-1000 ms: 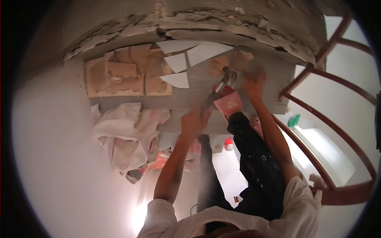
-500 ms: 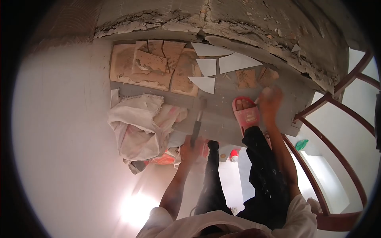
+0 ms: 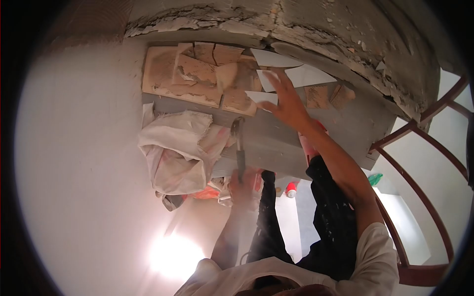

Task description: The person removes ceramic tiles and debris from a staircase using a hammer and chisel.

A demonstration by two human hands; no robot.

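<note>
My left hand (image 3: 241, 190), blurred, is wrapped round the dark handle of a hammer (image 3: 240, 153), whose head points away from me over the grey step. My right hand (image 3: 286, 104) is open with fingers spread, above the broken white tile pieces (image 3: 308, 76). A blurred tan tile fragment (image 3: 227, 75) appears just left of its fingertips, apart from them, over the pile of broken tan tile (image 3: 163, 69). Two smaller tan fragments (image 3: 316, 96) lie to the right of my right hand.
A crumpled whitish sack (image 3: 177, 148) sits on the step's left end. Rough broken mortar (image 3: 335, 42) edges the higher step. Curved brown railing (image 3: 414, 172) runs along the right. My pink slipper (image 3: 308, 145) is partly behind my forearm. A red-and-white can (image 3: 291, 190) stands lower down.
My right hand has swung left and forward from beside the slipper to the white tile pieces, its fingers now spread. A blurred tan fragment now shows over the pile. The hammer stays in my left hand.
</note>
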